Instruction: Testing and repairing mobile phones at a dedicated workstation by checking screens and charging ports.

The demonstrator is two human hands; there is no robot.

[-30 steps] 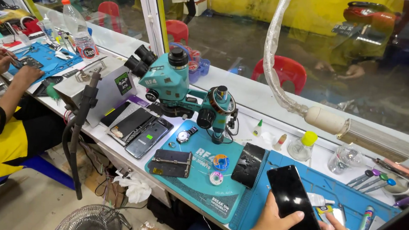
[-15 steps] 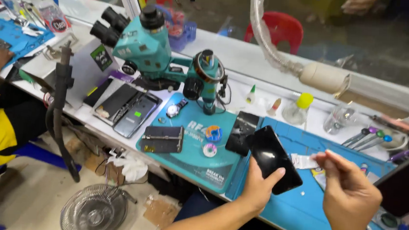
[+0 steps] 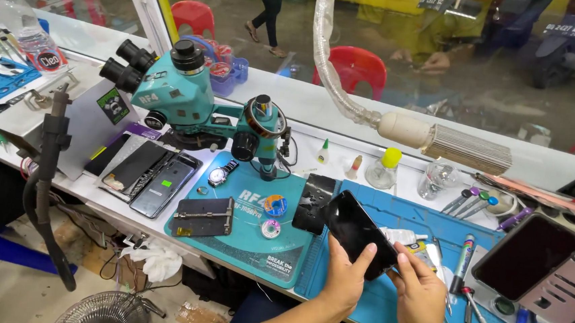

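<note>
Two hands on one black phone [image 3: 360, 233]. I log the left hand [image 3: 345, 280] grasping it from below, thumb on the glass, fingers wrapped behind. The right hand [image 3: 419, 300] pinches the lower right corner; whether those fingers are clamped or only touching, I cannot tell. The phone is tilted, lifted over the blue work mat [image 3: 385, 303], long axis running upper left to lower right. Left hand is nearer its middle; right hand sits at the near end. Just left lies a dark phone panel [image 3: 315, 202] on the teal mat [image 3: 242, 236]; the microscope [image 3: 184, 97] stands beyond.
</note>
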